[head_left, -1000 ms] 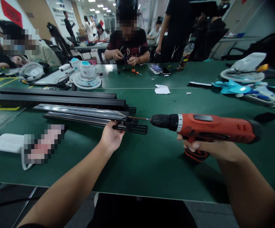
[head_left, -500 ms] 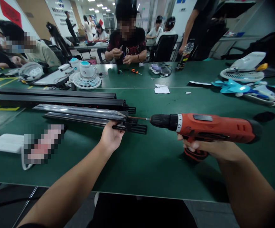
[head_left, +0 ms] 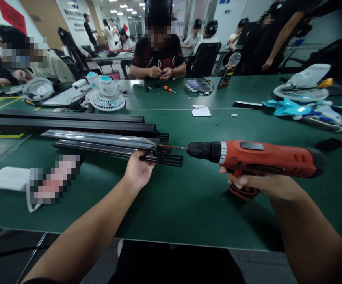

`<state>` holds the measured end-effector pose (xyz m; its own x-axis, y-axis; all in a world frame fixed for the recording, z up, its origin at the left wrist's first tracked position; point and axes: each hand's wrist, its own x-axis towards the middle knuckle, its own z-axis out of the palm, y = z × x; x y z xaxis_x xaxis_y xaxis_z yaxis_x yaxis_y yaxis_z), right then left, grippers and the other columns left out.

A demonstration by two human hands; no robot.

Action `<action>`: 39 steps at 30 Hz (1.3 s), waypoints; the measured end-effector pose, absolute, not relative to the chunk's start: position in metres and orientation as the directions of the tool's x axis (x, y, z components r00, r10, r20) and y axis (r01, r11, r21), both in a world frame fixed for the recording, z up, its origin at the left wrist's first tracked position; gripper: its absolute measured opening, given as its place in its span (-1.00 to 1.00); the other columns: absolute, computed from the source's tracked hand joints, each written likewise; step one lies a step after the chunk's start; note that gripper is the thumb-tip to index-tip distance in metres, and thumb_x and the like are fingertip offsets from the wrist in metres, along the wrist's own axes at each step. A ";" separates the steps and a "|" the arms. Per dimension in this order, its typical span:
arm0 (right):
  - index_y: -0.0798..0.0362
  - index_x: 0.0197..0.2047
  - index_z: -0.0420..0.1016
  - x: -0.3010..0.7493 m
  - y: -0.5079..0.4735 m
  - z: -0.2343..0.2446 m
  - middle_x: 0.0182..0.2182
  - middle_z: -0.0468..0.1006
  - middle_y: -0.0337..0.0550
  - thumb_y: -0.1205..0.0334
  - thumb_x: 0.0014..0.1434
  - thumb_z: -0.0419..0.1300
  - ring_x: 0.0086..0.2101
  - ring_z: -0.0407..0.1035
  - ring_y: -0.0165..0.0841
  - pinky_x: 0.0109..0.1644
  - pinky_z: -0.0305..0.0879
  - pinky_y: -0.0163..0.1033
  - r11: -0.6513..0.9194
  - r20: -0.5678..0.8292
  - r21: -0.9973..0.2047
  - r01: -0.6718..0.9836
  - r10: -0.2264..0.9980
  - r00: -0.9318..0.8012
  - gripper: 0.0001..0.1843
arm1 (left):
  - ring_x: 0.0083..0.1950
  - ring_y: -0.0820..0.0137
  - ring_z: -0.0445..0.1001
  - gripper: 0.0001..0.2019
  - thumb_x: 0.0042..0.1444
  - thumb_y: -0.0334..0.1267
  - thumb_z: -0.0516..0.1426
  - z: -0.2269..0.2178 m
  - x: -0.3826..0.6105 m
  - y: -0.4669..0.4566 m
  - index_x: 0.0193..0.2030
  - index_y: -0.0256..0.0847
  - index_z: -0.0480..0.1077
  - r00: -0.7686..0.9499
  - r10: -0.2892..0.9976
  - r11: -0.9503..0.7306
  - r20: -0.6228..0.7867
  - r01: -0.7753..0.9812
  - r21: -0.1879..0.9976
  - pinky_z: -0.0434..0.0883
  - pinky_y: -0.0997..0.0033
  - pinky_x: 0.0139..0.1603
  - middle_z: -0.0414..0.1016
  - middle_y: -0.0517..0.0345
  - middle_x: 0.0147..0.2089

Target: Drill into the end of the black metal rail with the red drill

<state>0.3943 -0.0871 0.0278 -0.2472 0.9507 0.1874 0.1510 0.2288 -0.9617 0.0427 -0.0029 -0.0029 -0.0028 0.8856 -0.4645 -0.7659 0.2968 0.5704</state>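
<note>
My left hand (head_left: 139, 170) is wrapped round the near end of a long black metal profile (head_left: 106, 149), part of it under clear film. A slotted black bracket (head_left: 171, 159) sticks out from that end. In my right hand (head_left: 256, 183) is a red cordless drill (head_left: 271, 157), held level and pointing left. Its long thin bit (head_left: 173, 147) reaches the profile's end beside the bracket; the exact contact point is too small to make out. Behind lie two more long black profiles (head_left: 70, 125), parallel to the held one.
White fan parts (head_left: 108, 100) stand at the back left, blue fan blades (head_left: 289, 107) at the right. Across the green table (head_left: 200, 197) are an orange screwdriver (head_left: 168, 89), paper scraps (head_left: 201, 111) and a bottle (head_left: 229, 71). A seated person (head_left: 159, 55) works opposite. A white box (head_left: 7, 178) lies left.
My hands, the drill and the profile have hardly moved. The person opposite has brought their hands together lower down. A standing person at the back right has shifted to the right.
</note>
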 end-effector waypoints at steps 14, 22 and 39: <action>-0.08 -0.02 0.90 0.397 -0.087 0.027 -0.58 0.54 -0.30 -0.02 0.24 0.66 -0.48 0.58 -0.28 -0.36 0.76 -0.21 0.230 0.189 -0.965 0.123 0.941 -0.280 -0.69 | -0.15 0.32 0.63 -0.85 0.25 -0.48 0.18 0.002 0.045 -0.006 -0.14 -0.17 0.50 -0.018 0.875 0.293 -0.483 -0.775 0.560 0.55 0.34 -0.09 0.67 0.05 -0.13; -0.12 -0.05 0.93 0.393 -0.087 0.031 -0.60 0.55 -0.30 -0.05 0.24 0.67 -0.51 0.59 -0.31 -0.37 0.75 -0.27 0.235 0.197 -0.966 0.111 0.940 -0.279 -0.71 | -0.17 0.33 0.62 -0.85 0.24 -0.48 0.18 0.002 0.046 -0.006 -0.14 -0.16 0.51 -0.033 0.878 0.284 -0.477 -0.767 0.576 0.56 0.36 -0.09 0.67 0.07 -0.15; -0.11 -0.07 0.91 0.397 -0.088 0.025 -0.59 0.53 -0.30 -0.13 0.22 0.67 -0.53 0.52 -0.30 -0.39 0.71 -0.20 0.222 0.178 -0.962 0.158 0.951 -0.255 -0.66 | -0.21 0.37 0.60 -0.85 0.25 -0.48 0.18 0.005 0.045 -0.006 -0.16 -0.13 0.49 -0.019 0.883 0.292 -0.470 -0.761 0.579 0.52 0.38 -0.14 0.66 0.12 -0.20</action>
<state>0.3967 -0.0880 0.0254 -0.2547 0.9506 0.1777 0.1583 0.2222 -0.9621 0.0449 -0.0058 0.0052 -0.0186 0.8825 -0.4699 -0.7613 0.2922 0.5789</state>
